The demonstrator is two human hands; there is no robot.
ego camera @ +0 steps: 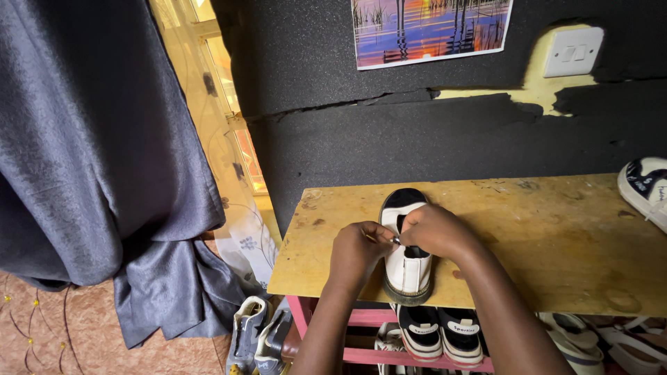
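A white shoe with a black toe cap and black sole (406, 272) stands on a bare wooden board (556, 236), toe pointing to the wall. My left hand (356, 251) and my right hand (434, 230) are both over its lacing area, fingers pinched together on something small, apparently the lace, between them. The middle of the shoe is hidden under my hands.
Another white and black shoe (647, 187) lies at the board's right edge. Below, a pink rack (361, 318) holds several shoes, with a pair (439, 333) in front. Grey sneakers (260, 337) lie on the floor by a grey curtain (104, 153). A dark wall with a picture (431, 28) and a switch (573, 50) is behind.
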